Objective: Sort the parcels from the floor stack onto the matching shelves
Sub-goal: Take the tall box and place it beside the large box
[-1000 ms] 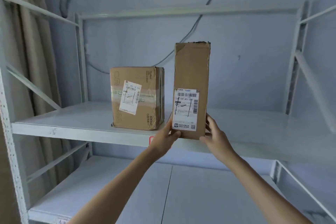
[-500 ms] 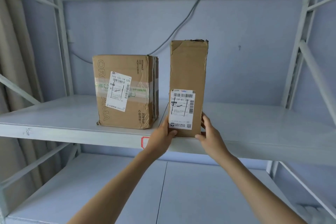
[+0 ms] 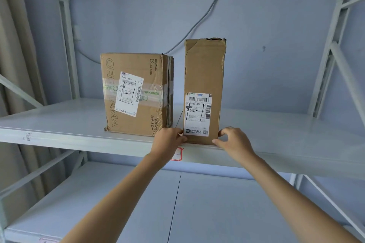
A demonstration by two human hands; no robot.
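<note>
A pale grey metal shelving rack fills the wall, with a lower shelf board beneath the one in use. On the upper board, towards its middle and a little back from the front edge, stands a squat brown cardboard box with a white shipping label. Just to its right, apart by a narrow gap, stands a tall narrow brown cardboard parcel, upright, its long axis vertical and its base right at the board's front edge, labelled face outward.

The left hand holds the parcel's lower left corner, fingers curled against it. The right hand sits at the lower right corner; its thumb and forefinger look to be pinching the edge, though the contact is hard to read from here. Both hands are equally close, one on each side of the base.

A small red-bordered tag is fixed to the front lip, partly hidden by the left wrist.

The parcel seems placed; pushing it back from the edge would make it steadier, being tall and narrow-footed.
</note>
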